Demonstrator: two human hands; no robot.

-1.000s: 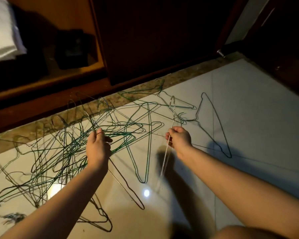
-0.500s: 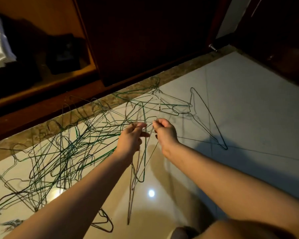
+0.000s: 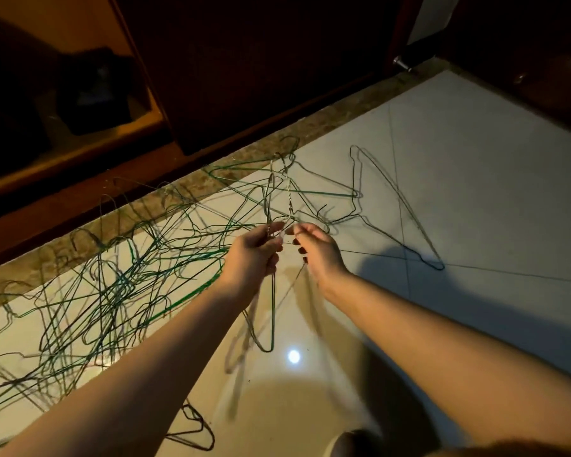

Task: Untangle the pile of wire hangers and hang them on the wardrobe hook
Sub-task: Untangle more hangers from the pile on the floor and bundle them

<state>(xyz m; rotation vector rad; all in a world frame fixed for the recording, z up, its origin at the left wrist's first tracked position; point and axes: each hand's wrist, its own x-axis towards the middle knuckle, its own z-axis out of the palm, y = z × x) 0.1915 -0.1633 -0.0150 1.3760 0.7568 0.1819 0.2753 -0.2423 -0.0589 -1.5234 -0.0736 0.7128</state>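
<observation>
Head view: left hand curls round a green hanger held clear of the pile; right hand pinches a pale hanger near its twisted neck, just beside; early days, I judge, none hung; the pile sprawls knotted over the tile floor; the wardrobe stands beyond, its hook unseen.

The wire hangers left of the left grip are thin metal, mostly green-coated, a few bare and grey. The pale hanger above the right grip shows a twisted, dull neck. Under both grips the floor is glossy pale tile; beyond them, speckled stone edging and the dark, smooth wood of the wardrobe.
</observation>
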